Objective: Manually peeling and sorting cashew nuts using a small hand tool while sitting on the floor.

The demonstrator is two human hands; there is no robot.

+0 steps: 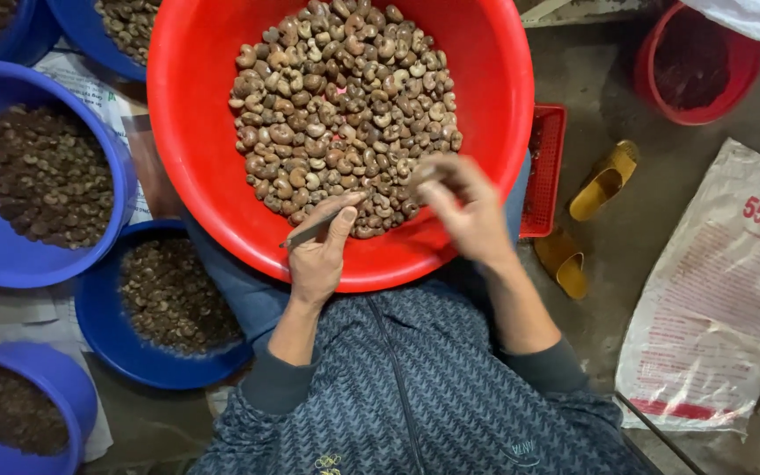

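Head view: left hand [317, 255] pinches a thin pick [310, 230], right hand [464, 207] closes on one cashew [424, 171] over the red basin [195, 132] — a slip could jab fingers.

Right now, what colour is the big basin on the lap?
Red, seen best in the head view: the basin holds brown nuts.

**What the person wears**

From my remote seat I see a zip-up jacket [415, 387] in dark blue-grey with a small repeated pattern all over. The zipper runs down the middle of the chest. Small light-coloured embroidery sits low on the front. The dark plain cuffs are pushed up on both forearms. Blue trousers [244, 295] cover the legs. Both hands are bare.
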